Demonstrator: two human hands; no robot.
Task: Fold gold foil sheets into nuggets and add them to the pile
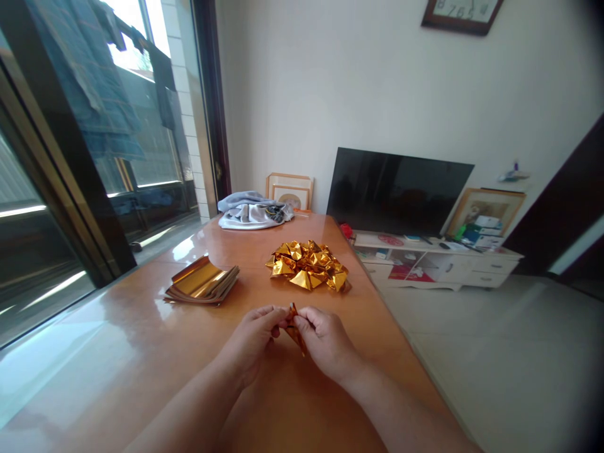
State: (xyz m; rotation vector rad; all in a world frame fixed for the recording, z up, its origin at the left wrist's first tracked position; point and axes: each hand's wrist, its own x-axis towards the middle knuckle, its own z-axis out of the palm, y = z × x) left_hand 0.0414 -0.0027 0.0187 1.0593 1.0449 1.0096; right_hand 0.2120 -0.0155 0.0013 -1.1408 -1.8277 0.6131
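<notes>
Between my two hands is a piece of folded gold foil paper (298, 340), slanting down to the right. My left hand (259, 333) pinches its upper left side with thumb and fingers. On the other side, my right hand (325, 336) grips it with the thumb on top. Fingers hide much of the folds. Just beyond my hands lies a pile of folded gold foil pieces (309, 264), shiny and angular. To the left sits a stack of flat gold foil sheets (202, 281), its top sheet curling up at the edges.
All this is on a glossy brown wooden table (189, 365), whose right edge runs beside my right arm. Bundled cloth (255, 211) lies at the far end. Past the table are a television (399, 192) and a white cabinet (453, 267). A glass door (94, 157) stands left.
</notes>
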